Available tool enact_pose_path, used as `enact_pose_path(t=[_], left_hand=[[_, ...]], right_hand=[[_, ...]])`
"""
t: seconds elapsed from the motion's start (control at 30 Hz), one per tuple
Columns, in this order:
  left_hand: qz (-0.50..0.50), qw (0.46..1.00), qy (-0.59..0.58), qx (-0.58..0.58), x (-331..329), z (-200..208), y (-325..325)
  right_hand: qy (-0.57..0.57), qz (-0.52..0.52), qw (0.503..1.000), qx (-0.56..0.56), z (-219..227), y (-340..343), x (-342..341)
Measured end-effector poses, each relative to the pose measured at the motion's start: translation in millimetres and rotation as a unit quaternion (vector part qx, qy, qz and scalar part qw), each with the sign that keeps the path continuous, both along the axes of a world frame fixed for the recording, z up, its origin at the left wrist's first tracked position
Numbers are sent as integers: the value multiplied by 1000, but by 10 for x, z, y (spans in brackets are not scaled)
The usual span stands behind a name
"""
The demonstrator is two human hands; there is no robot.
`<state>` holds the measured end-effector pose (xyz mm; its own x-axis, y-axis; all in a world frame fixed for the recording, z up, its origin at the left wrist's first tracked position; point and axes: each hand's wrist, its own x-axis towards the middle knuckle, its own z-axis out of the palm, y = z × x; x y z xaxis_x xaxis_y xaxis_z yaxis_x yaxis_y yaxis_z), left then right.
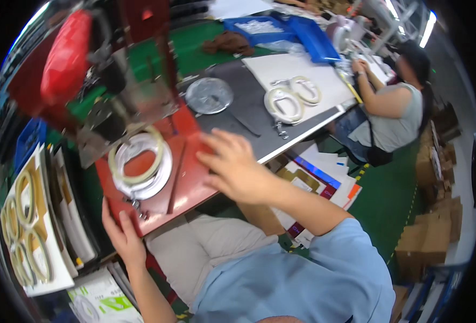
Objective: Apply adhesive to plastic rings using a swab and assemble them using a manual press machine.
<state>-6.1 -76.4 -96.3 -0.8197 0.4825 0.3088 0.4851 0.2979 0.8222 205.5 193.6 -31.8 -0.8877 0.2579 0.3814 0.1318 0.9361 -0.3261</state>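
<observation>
A white round part with a cream ring [159,171] lies on the red machine base [195,185], below the dark machine head [106,121]. Small metal fittings [137,207] sit at its near edge. My left hand [124,237] rests at the front left edge of the base, near those fittings, fingers apart and holding nothing. To the right of the ring part, my right hand [240,167] is over the right side of the base with its fingers spread, nothing in them. Whether its fingertips touch the red surface I cannot tell.
A red-wrapped machine part [65,59] hangs at upper left. Beside the machine, a card [55,269] carries several cream rings. On the dark table lie a round silvery disc [209,96] and two white ring parts [284,106]. A co-worker [394,107] sits at right, near blue trays [313,40].
</observation>
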Motion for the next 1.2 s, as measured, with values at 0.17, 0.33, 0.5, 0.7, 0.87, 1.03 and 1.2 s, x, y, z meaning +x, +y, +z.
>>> enact_pose_path(t=[0.17,0.33,0.5,0.7,0.87,1.03,1.2], left_hand=[[-44,998,6,-36,59,284,61],[-19,999,15,45,45,420,79],[-75,973,213,35,42,868,295],[-133,950,283,-24,38,939,606],[-170,937,303,-47,-2,903,685],[-215,940,264,-25,-67,1029,587],[-248,938,240,-36,-167,1081,481]], right_hand=[[129,-17,991,-38,260,-28,-117],[139,5,986,-93,310,-137,-290],[150,70,985,-52,358,-176,-570],[110,116,987,14,318,-136,-860],[79,135,987,25,267,-54,-912],[76,168,983,3,309,-4,-942],[98,163,982,-9,299,-84,-963]])
